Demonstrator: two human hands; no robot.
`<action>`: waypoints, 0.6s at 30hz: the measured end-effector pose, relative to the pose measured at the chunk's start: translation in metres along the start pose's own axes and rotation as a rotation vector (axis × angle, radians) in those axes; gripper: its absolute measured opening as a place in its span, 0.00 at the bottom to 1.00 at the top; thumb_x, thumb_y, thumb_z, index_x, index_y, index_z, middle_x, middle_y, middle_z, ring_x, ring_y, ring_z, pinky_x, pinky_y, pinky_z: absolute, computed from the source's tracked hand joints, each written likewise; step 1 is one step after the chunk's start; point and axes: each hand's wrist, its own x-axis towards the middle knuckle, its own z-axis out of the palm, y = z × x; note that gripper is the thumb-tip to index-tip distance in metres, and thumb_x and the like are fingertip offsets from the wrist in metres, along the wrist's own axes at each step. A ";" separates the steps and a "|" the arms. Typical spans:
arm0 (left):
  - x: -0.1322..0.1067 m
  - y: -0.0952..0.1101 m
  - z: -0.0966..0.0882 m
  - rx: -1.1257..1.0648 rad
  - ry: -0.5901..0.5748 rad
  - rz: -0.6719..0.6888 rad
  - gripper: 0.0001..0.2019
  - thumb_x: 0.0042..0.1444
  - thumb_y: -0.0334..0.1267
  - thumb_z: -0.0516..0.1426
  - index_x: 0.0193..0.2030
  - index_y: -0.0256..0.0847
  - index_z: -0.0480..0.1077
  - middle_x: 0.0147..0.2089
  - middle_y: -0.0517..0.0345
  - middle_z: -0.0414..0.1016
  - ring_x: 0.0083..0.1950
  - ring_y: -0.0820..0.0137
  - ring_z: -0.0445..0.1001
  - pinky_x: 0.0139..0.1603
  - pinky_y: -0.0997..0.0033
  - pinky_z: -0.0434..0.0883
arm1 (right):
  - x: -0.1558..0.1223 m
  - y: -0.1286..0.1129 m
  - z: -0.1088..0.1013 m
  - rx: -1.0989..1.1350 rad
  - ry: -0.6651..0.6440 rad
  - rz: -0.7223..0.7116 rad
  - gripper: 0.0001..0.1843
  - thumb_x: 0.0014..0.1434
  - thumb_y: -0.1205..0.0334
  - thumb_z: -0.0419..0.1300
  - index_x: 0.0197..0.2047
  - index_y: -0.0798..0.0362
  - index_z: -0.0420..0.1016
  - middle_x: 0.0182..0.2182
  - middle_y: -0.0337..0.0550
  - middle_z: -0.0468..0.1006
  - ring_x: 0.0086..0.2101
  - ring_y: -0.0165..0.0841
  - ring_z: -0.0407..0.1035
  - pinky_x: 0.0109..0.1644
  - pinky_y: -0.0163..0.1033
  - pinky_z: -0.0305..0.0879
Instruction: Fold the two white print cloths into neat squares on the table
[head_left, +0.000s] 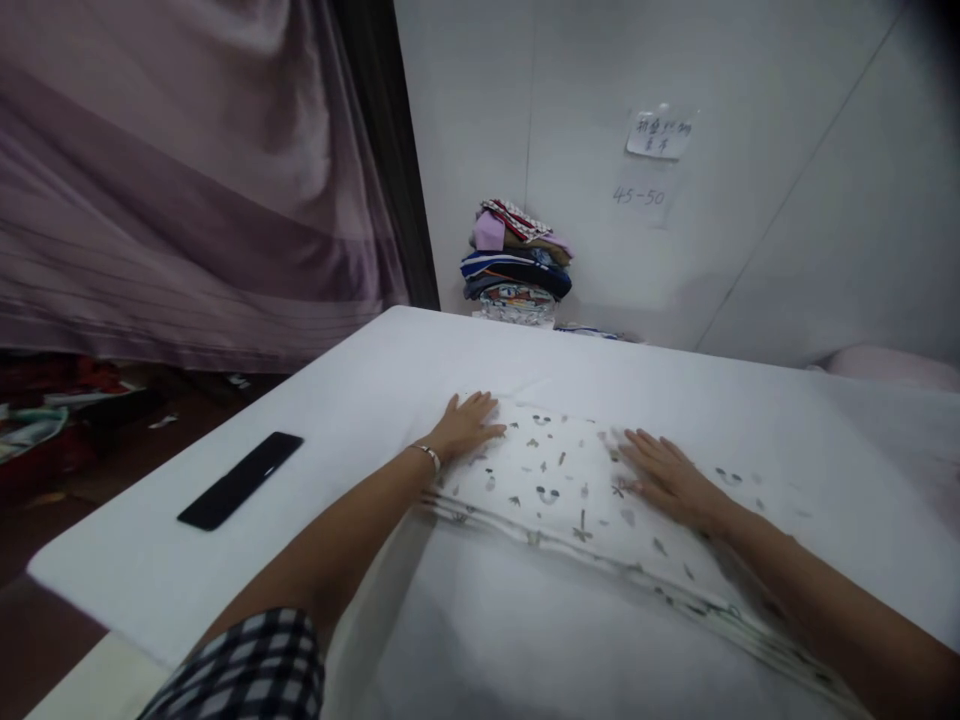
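A white cloth with small dark printed figures (559,480) lies folded flat on the white table (360,380). My left hand (469,423) rests palm down on the cloth's far left corner, fingers stretched out and flat. A thin bracelet circles that wrist. My right hand (667,478) lies palm down on the right half of the cloth, fingers spread. Neither hand holds anything. The cloth's near edge shows stacked folded layers.
A flat black phone-like object (240,480) lies near the table's left edge. A pile of folded colourful clothes (517,262) stands against the white wall behind the table. A purple curtain (187,170) hangs at left, with clutter on the floor below it.
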 end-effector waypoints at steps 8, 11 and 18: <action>-0.021 0.039 0.025 0.051 0.090 0.276 0.30 0.59 0.58 0.42 0.64 0.48 0.54 0.68 0.53 0.48 0.69 0.60 0.45 0.66 0.50 0.40 | -0.096 0.046 -0.018 -0.088 0.030 0.275 0.31 0.62 0.42 0.42 0.64 0.43 0.54 0.63 0.43 0.54 0.62 0.43 0.45 0.64 0.59 0.42; -0.016 0.036 0.036 0.050 0.057 0.260 0.29 0.59 0.58 0.42 0.65 0.49 0.53 0.69 0.54 0.48 0.69 0.60 0.46 0.65 0.48 0.43 | -0.105 0.064 -0.015 -0.055 0.063 0.371 0.31 0.62 0.41 0.41 0.63 0.45 0.56 0.63 0.44 0.54 0.62 0.41 0.46 0.64 0.56 0.44; -0.018 0.036 0.025 0.097 0.058 0.244 0.30 0.60 0.57 0.41 0.66 0.47 0.52 0.69 0.55 0.45 0.69 0.59 0.42 0.65 0.48 0.43 | -0.119 0.060 -0.017 -0.130 0.214 0.439 0.30 0.63 0.43 0.40 0.64 0.47 0.55 0.65 0.45 0.49 0.64 0.41 0.39 0.64 0.57 0.39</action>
